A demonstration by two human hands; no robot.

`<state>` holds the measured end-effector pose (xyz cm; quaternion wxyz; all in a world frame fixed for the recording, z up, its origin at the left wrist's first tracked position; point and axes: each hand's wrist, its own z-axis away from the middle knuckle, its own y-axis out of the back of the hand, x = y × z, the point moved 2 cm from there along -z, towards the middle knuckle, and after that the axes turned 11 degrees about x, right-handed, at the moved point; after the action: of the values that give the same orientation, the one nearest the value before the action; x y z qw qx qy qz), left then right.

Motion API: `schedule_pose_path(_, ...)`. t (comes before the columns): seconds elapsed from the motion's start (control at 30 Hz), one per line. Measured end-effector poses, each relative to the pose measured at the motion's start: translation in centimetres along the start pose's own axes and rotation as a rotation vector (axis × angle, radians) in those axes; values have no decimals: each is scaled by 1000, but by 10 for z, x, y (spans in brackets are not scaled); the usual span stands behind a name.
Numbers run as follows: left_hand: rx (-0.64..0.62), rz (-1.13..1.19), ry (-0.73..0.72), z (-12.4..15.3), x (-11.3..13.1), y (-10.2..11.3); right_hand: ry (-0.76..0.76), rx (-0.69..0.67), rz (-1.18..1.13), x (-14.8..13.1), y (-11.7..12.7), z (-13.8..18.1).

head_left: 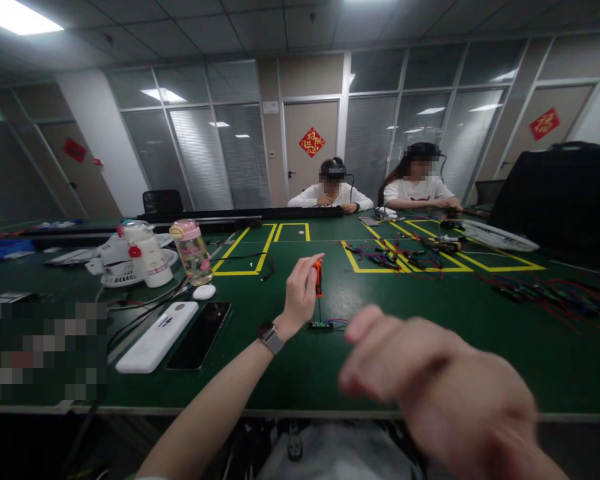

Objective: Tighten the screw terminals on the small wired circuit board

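Note:
Beyond the table's front edge, my left hand [301,291] holds an upright screwdriver [319,277] with an orange and black handle, the fingers stretched along its side. The screwdriver's thin shaft runs down to a small green circuit board [321,326] lying on the table, with red and blue wires trailing off to its right. Close to the camera, my right hand [445,380] is raised over the table and blurred. Its fingers are curled together, and whatever they may hold cannot be made out.
Left of my arm lie a black phone [199,335], a white power bank [157,337] and a white case [204,292]. Bottles [193,250] stand behind them. Wired boards [405,257] lie within yellow tape at right. Two people sit across the green table [260,393].

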<state>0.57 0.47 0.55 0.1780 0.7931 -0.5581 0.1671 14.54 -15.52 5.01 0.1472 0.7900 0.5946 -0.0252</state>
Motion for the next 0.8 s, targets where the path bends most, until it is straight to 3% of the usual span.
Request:
schedule_pose_path(0.13, 21, 10, 41, 0, -4, -2, 200, 198, 53, 85, -9, -14)
schedule_pose_path(0.2, 19, 4, 40, 0, -4, -2, 268, 102, 168, 129, -15, 3)
schedule_pose_path(0.3, 3, -1, 43, -1, -2, -2, 185, -133, 230, 172, -19, 33)
schedule_pose_path(0.57, -27, 1, 69, -4, 2, 0, -242, -581, -40, 170, -23, 58)
schedule_pose_path(0.7, -23, 6, 81, -4, 2, -1, -261, -829, -43, 172, -23, 67)
schedule_pose_path(0.8, -26, 7, 88, -4, 2, -2, -219, -934, -31, 171, -22, 68)
